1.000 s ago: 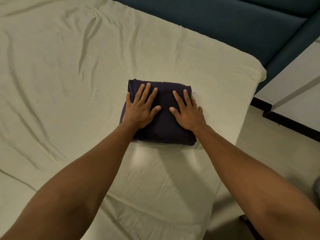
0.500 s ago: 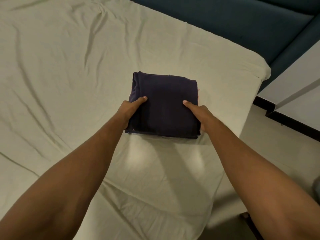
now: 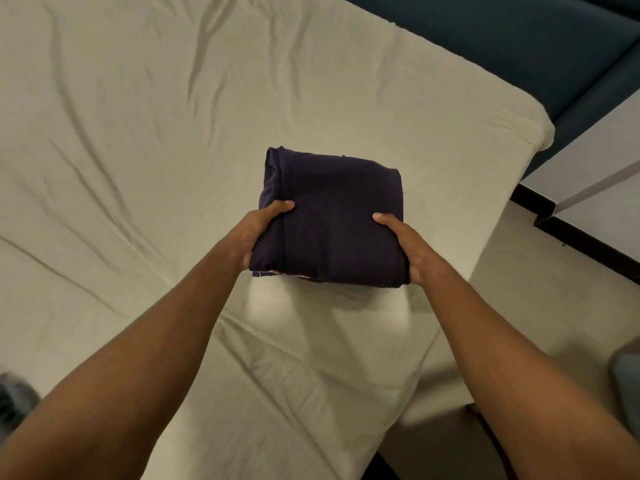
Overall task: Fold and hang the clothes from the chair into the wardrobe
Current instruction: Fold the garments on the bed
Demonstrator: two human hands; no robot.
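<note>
Now I've gone from pressing flat palms on the folded dark garment to clamping it at both sides, left hand and right hand, raised just above the bed sheet, so folding looks finished and the wardrobe comes next.

Both arms outstretched, left hand and right hand gripping opposite sides, thumbs on top

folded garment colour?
Dark navy, near purple-black, plain; a pinkish layer peeks at the garment's near edge. Head view.
</note>
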